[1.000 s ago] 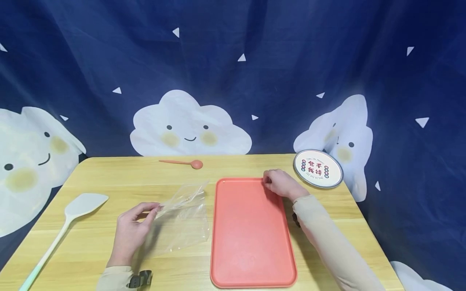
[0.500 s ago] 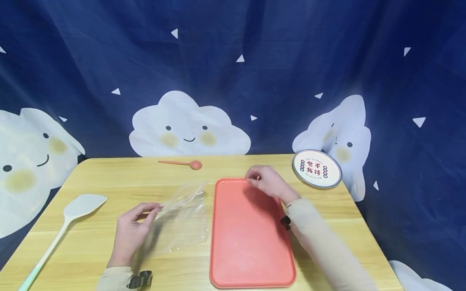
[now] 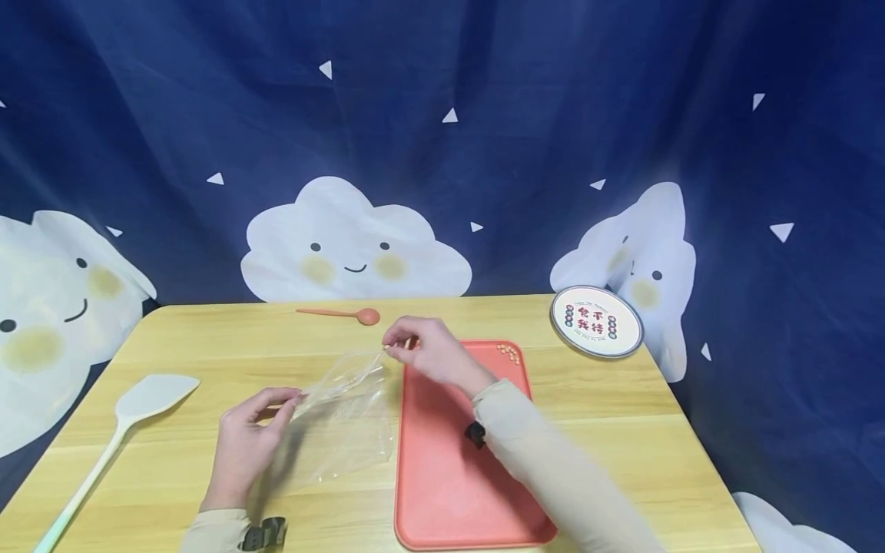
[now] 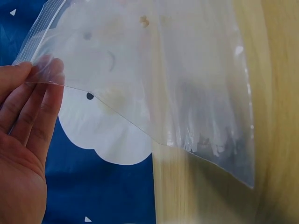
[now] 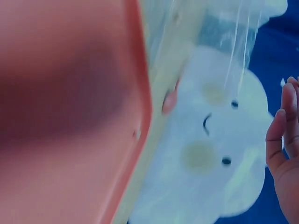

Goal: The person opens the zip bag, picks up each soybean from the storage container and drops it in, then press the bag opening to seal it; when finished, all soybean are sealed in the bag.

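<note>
Leftward comes my right hand (image 3: 437,352), its grip I can't tell, to the zip bag (image 3: 356,434) my left hand (image 3: 249,436) pinches.

From here I see a thin, glossy plastic bag (image 4: 196,84), a smooth, rather matt plastic tray (image 3: 442,461), a wood-grained worktop (image 3: 622,415) and a softly creased cloth curtain (image 3: 401,115).

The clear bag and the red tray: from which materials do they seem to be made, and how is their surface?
The bag looks like thin, glossy plastic film: the printed cloud shows through it, and bright highlights run along its creases. The tray is probably rigid plastic with a smooth, satin finish, judging by its even colour and rounded, raised rim; the exact plastic cannot be told.
</note>
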The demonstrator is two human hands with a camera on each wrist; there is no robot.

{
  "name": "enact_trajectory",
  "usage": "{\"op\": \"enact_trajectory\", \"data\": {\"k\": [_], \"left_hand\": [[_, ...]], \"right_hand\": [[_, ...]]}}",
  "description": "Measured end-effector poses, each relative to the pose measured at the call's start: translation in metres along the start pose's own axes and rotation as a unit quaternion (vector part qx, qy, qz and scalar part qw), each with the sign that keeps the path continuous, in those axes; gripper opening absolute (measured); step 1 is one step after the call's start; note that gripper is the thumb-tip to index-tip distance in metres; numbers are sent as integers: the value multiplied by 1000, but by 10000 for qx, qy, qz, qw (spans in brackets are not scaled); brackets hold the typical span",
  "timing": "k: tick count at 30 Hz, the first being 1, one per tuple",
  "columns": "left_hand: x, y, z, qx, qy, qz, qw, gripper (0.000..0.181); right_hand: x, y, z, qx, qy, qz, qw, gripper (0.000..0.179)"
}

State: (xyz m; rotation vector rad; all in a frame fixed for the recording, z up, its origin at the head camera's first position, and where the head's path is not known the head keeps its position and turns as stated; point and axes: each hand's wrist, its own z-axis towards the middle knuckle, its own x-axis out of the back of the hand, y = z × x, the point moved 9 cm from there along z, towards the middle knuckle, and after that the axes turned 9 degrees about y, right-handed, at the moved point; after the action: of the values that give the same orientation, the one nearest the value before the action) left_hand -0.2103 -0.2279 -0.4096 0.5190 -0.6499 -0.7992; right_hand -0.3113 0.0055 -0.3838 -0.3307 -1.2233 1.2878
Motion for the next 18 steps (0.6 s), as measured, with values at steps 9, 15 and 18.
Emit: {"op": "enact_trajectory", "data": {"k": [9,15,18], "left_hand": [[-1,0,0,6,-88,92,9999,23],[-1,1,-1,-31,-62,34,10000,24],[-2,0,-2,15,-114,53,9999,23]], "right_hand": [[-55,-16,12,191,-487,-162,9985,7],[-72,-12,13,12,-683,-374,9970,6],[-72,-10,12,-90,-661,-332,9972,8]]}}
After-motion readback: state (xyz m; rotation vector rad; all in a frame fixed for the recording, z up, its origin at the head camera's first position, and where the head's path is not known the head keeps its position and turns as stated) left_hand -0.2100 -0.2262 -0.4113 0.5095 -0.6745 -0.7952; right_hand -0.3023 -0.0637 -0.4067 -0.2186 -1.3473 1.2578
